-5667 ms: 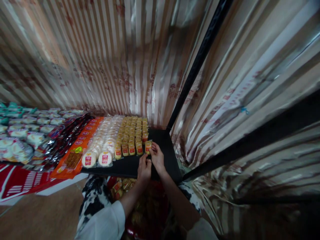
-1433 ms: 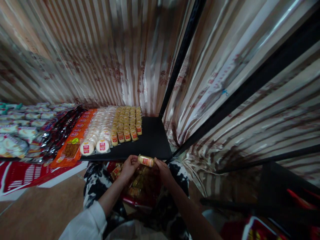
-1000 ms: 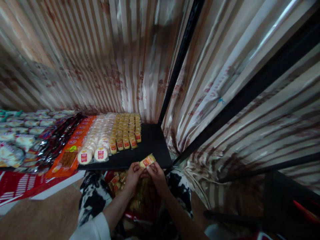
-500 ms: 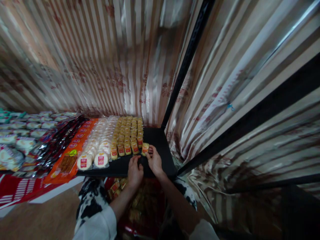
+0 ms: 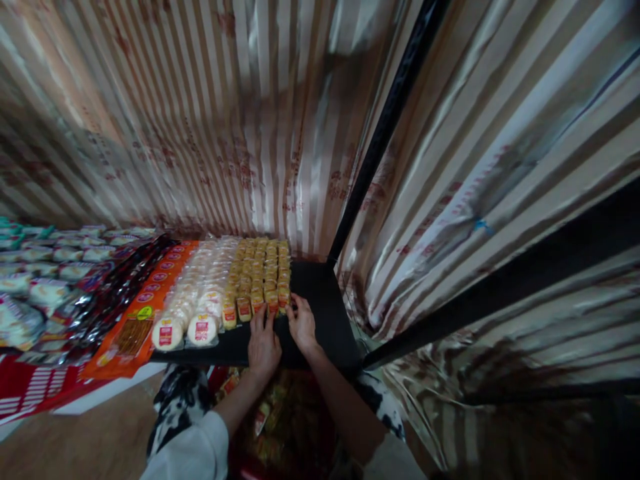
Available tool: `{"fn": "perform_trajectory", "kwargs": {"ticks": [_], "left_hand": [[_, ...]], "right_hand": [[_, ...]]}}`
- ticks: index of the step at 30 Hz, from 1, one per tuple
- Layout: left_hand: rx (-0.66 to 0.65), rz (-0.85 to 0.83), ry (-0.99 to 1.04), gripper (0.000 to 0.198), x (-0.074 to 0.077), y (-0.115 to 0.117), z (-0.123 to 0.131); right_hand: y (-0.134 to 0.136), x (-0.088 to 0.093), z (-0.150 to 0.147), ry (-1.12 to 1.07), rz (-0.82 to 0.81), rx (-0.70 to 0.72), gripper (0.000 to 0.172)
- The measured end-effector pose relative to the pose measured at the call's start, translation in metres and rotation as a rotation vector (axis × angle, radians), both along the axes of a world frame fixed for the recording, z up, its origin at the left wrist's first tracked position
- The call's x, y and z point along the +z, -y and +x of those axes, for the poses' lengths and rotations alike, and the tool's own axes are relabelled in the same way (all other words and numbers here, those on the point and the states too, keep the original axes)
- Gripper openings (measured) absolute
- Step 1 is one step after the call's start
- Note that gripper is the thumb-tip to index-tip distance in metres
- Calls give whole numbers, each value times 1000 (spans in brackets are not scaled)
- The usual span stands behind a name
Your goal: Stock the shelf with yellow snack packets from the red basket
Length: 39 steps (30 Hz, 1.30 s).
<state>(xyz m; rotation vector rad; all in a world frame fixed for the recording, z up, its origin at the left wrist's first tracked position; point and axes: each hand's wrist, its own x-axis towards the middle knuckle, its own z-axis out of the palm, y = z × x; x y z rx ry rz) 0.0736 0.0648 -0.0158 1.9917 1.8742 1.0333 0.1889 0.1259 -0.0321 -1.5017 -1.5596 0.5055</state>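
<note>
Both hands are at the front edge of the black bench (image 5: pixel 325 320), at the right end of the yellow packs (image 5: pixel 260 270).

- Left hand (image 5: pixel 263 343): palm down, fingers spread and flat, tips touching the front row. It grips nothing and appears to be steadying the row.
- Right hand (image 5: pixel 301 325): fingertips on the end pack (image 5: pixel 284 297), the last one in the front row. Whether the fingers close on it or only press it, I cannot tell.
- The end pack stands upright with its red label forward, touching its neighbour. The bench is bare to its right.
- The yellow packs stand in tight parallel rows running back to the striped curtain (image 5: pixel 225 133). With all labels facing front, each row props up the next.
- Left of them, in order: round white cakes (image 5: pixel 187 313), orange packets (image 5: pixel 145 313), then dark packets (image 5: pixel 107 293). Each kind keeps its own strip.

Container: a red bag (image 5: pixel 219 379) sits under the bench edge, between the person's knees. It holds loose packs (image 5: pixel 261 415) in a jumble. They look like the same kind, but the light is too dim to be sure.
</note>
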Motion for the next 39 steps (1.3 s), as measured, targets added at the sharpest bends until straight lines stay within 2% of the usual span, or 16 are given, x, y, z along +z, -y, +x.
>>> {"fn": "perform_trajectory", "kwargs": {"ticks": [4,9,13,19,22,26,31,34,37,39], "left_hand": [[-7,28,-34,58,-4,1,-1],[-10,56,-43,64,-12,1,0],[-13,56,-82,61,-18,0,0],[-17,81,-95,63,-21,0,1],[-21,97,-67,62,-20,1,1],[-44,115,-7,50,-14,12,-4],[-140,67,68,33,-8,51,-21],[-196,-44,84,29,-17,78,-35],[-168,-260,74,28,-37,95,-46],[-91,-436,79,29,-51,99,-48]], "right_hand": [[-2,-6,-2,-1,6,32,41],[-2,-12,-8,12,32,-18,43],[-2,-14,-12,49,49,-39,44],[-1,-15,-12,41,48,-38,45],[-1,-12,-11,7,40,-36,49],[6,2,-11,-44,37,-60,52],[43,21,-8,-144,86,-68,41],[83,22,-6,-198,17,11,32],[124,8,-6,-157,-106,174,23],[144,-14,-7,-78,-215,276,21]]}}
